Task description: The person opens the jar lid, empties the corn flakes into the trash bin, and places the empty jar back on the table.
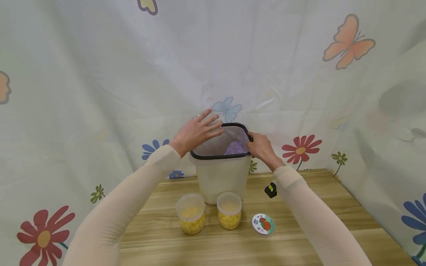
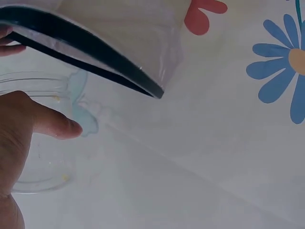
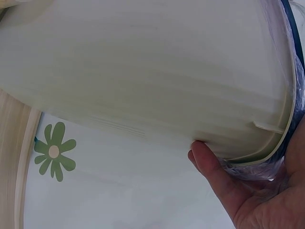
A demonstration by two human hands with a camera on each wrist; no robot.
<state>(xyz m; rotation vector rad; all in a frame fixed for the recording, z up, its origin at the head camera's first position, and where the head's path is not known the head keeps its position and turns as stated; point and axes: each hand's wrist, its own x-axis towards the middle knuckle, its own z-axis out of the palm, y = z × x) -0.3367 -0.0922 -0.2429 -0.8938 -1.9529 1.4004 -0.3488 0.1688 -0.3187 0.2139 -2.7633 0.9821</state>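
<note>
A cream trash can (image 1: 222, 177) with a black rim ring (image 1: 216, 157) and a thin purple liner bag (image 1: 235, 147) stands at the back of the table. My right hand (image 1: 261, 146) grips its rim at the right side; in the right wrist view the right thumb (image 3: 209, 162) presses against the outer wall beside the bunched liner. Over the left part of the opening is my left hand (image 1: 199, 131), fingers spread in the head view. A clear jar (image 2: 50, 162) with a few yellow bits stuck inside is held in it, the thumb across the jar's side. The hand mostly hides this jar from the head view.
Two clear tubs of yellow bits, a left one (image 1: 191, 216) and a right one (image 1: 229, 212), stand before the can. A round tomato-print lid (image 1: 263, 224) and a black-and-yellow tape measure (image 1: 271, 190) lie rightward. Patterned sheeting (image 1: 100, 92) hangs behind the wooden table (image 1: 219, 251).
</note>
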